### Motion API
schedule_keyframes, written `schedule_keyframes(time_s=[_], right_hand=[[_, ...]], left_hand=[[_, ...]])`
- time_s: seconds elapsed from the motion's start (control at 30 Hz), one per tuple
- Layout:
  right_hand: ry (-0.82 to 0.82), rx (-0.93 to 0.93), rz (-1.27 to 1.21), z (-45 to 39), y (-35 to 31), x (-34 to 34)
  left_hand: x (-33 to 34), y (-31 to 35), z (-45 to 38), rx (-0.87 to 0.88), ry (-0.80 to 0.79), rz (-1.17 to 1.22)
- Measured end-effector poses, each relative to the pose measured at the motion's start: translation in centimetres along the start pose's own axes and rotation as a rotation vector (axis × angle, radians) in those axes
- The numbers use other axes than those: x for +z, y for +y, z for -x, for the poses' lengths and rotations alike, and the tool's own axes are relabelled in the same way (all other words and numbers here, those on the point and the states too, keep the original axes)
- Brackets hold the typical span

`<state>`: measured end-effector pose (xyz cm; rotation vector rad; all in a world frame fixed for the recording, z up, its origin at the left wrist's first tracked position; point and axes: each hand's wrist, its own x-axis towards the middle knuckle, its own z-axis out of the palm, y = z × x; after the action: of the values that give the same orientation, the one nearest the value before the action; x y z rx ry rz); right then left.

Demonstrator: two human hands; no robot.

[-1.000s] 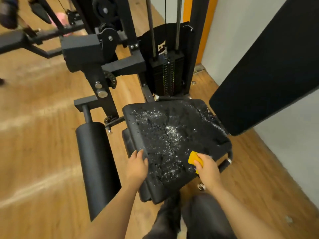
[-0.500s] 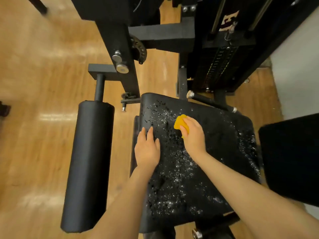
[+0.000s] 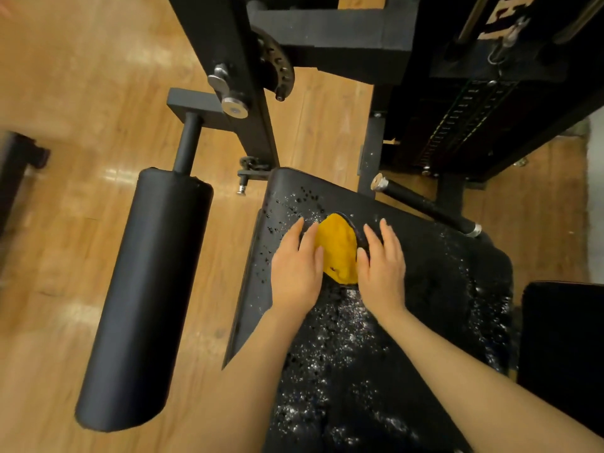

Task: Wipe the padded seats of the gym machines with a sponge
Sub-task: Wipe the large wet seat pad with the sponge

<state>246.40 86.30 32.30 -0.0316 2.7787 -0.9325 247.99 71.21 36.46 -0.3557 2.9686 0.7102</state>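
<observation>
A yellow sponge (image 3: 338, 250) lies on the far part of the black padded seat (image 3: 434, 308), which is speckled with white foam and droplets. My left hand (image 3: 295, 266) rests flat on the seat at the sponge's left edge, fingers straight and touching it. On the sponge's right side my right hand (image 3: 382, 266) also lies flat, its thumb against the sponge. The sponge sits between both hands, and neither hand curls round it.
A black roller pad (image 3: 147, 289) on a steel arm stands left of the seat over the wooden floor. The machine's frame and weight stack (image 3: 457, 125) rise beyond the seat. A handle bar (image 3: 425, 204) runs along the far edge, and a black back pad (image 3: 562, 354) sits right.
My right hand carried the sponge from the seat's near right corner to its far part, then opened beside it. My left hand slid forward to the sponge's left edge. The view moved closer.
</observation>
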Motion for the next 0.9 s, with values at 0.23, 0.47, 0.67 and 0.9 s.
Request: schedule_keyframes(time_s=[0.23, 0.47, 0.67, 0.9], right_hand=[[-0.075, 0.018, 0.152, -1.3, 4.8, -0.7], [-0.067, -0.004, 0.122, -1.3, 5.2, -0.1], [-0.001, -0.031, 0.074, -2.5, 2.1, 1.2], [0.051, 0.037, 0.082, -3.4, 1.1, 3.4]], left_hand=[[3.7, 2.2, -1.2, 0.215, -0.168, -0.316], [3.6, -1.3, -2.1, 0.396, -0.102, -0.301], [-2.1, -4.7, -4.7, 0.236, 0.121, -0.183], [-0.5, -5.0, -5.5, 0.124, 0.002, -0.201]])
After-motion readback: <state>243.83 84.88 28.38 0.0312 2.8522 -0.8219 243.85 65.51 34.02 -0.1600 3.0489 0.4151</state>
